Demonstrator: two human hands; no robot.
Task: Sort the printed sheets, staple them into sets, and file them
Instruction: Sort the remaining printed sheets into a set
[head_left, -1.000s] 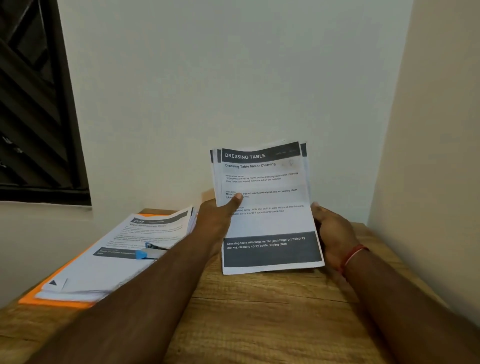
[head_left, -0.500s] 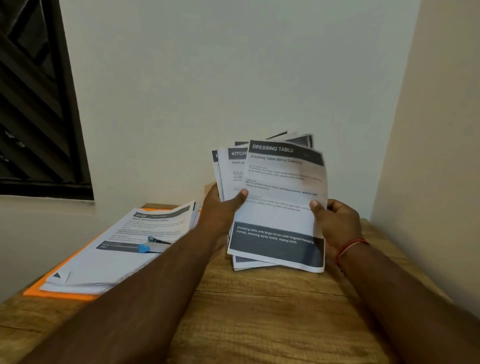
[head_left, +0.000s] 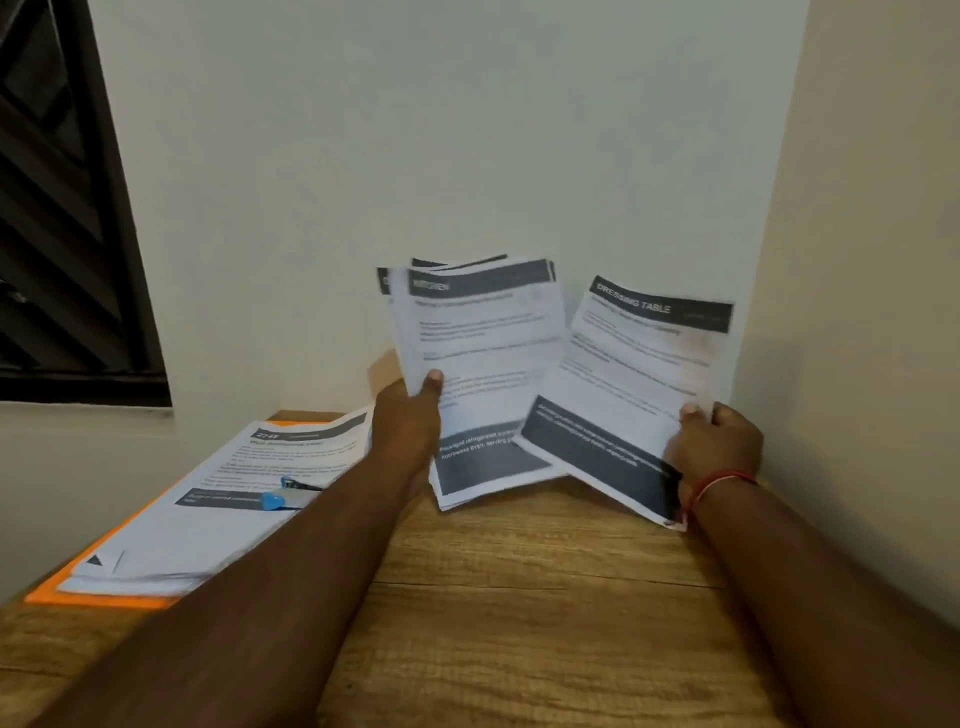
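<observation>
My left hand (head_left: 408, 423) grips a stack of printed sheets (head_left: 483, 364) upright above the wooden table (head_left: 519, 623), thumb on the front; the top page is headed KITCHEN. My right hand (head_left: 719, 447) pinches a single sheet (head_left: 634, 384) headed DRESSING TABLE by its right edge, tilted and held to the right of the stack, overlapping its lower corner. At the left, another pile of printed sheets (head_left: 218, 509) lies on an orange folder (head_left: 88, 597), with a blue and silver stapler (head_left: 283, 496) resting on top.
The table sits in a corner: a white wall (head_left: 467, 156) behind and a cream wall (head_left: 872, 312) close on the right. A dark window frame (head_left: 67, 234) is at the upper left. Bare wood shows at the front.
My right hand has pulled the DRESSING TABLE sheet off the stack and moved it right and apart, uncovering the KITCHEN page. My left hand stays put with the stack.
</observation>
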